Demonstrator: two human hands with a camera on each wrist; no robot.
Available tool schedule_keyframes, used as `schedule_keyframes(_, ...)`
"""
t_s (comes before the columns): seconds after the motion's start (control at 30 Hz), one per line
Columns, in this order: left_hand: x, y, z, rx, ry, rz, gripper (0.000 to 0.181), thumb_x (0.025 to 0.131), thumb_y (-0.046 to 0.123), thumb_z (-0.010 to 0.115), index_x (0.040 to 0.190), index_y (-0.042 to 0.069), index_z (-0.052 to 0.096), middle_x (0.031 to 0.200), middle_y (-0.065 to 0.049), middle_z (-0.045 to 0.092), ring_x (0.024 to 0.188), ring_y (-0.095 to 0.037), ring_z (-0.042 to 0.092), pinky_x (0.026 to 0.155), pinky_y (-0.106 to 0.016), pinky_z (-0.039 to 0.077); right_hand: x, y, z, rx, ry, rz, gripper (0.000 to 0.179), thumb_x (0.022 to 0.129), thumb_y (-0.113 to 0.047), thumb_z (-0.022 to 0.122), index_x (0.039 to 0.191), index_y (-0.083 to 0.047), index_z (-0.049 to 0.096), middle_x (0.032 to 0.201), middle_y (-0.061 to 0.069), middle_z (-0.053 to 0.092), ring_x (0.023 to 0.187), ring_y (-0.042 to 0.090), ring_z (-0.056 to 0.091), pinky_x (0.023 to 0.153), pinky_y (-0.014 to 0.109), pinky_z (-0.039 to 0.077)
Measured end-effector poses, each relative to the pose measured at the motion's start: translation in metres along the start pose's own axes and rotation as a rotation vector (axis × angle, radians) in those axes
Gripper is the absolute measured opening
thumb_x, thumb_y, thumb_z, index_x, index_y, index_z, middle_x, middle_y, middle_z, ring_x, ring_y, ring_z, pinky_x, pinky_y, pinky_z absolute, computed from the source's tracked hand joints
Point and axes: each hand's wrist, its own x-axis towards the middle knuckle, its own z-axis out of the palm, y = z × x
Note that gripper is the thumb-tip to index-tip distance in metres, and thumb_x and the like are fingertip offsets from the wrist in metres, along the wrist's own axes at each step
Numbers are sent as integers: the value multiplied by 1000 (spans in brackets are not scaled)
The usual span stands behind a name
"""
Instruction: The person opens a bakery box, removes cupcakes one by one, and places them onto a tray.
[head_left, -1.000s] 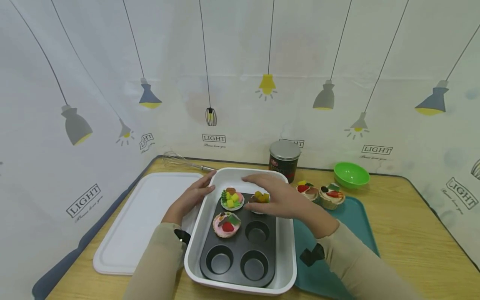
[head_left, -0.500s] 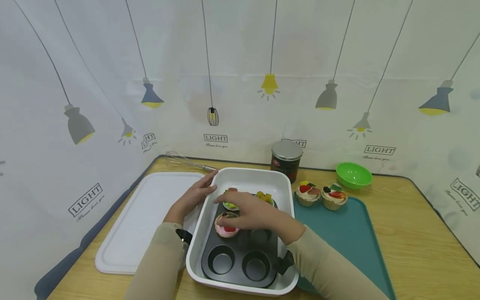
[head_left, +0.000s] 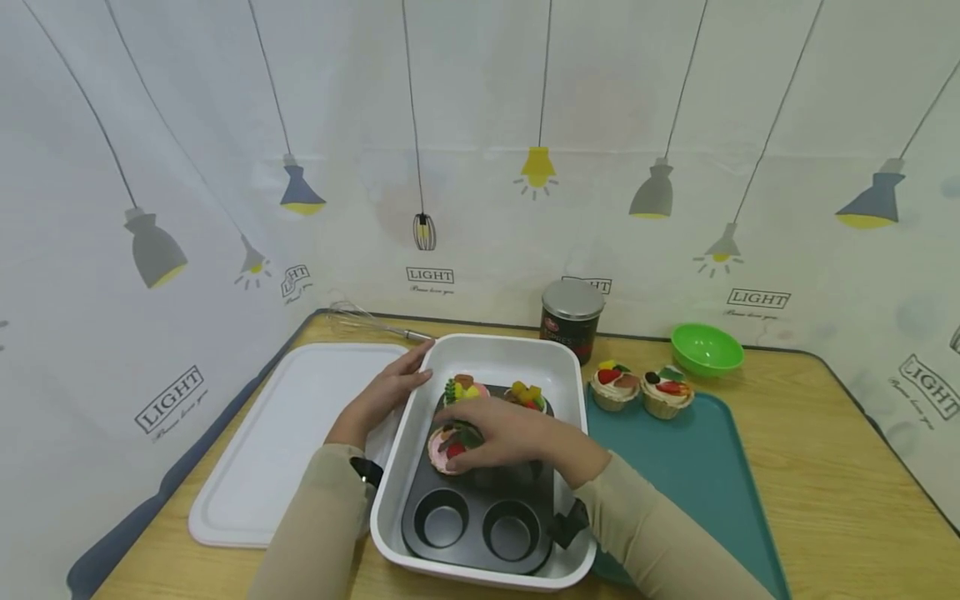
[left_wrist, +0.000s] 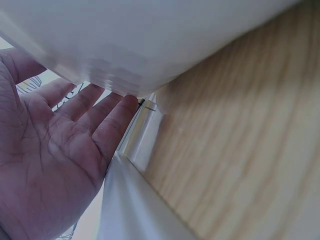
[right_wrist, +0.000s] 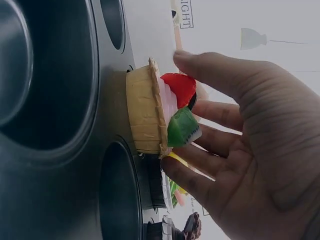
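Note:
My right hand [head_left: 513, 433] is over a pink-frosted cupcake [head_left: 440, 457] seated in the dark muffin tin [head_left: 480, 546]. In the right wrist view this cupcake [right_wrist: 146, 110] has a pleated tan case, with a strawberry and a green piece on top. Thumb and fingers spread loosely around its topping; firm contact cannot be made out. Two more decorated cupcakes, one with yellow cubes [head_left: 468, 388] and one with brown and yellow pieces [head_left: 525, 393], fill the tin's far row. The tin lies inside a white deep pan [head_left: 573, 500]. Straight fingers of my left hand [head_left: 381, 398] rest against the pan's left side.
Two cream cupcakes [head_left: 615, 387] sit at the far end of a teal tray [head_left: 675, 475] on the right. Behind stand a dark canister [head_left: 572, 325] and a green bowl [head_left: 705, 354]. A white tray [head_left: 277, 450] lies left, a whisk [head_left: 375, 323] behind it.
My right hand has moved from the far-right cupcake toward the left and nearer, and now surrounds the pink one's top. The left hand stays at the pan's side.

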Motion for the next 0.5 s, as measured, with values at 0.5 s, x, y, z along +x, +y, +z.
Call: schedule_keyframes(0.5, -1, 1, 0, 4, 12, -16, 65, 105, 27, 54, 162, 30, 23, 168, -2, 15, 152, -30, 15, 117, -59, 24, 0, 2, 5, -30, -99, 106, 74, 85, -34, 83, 148, -22, 47, 145, -4, 51, 135, 12, 45, 114, 40, 37)
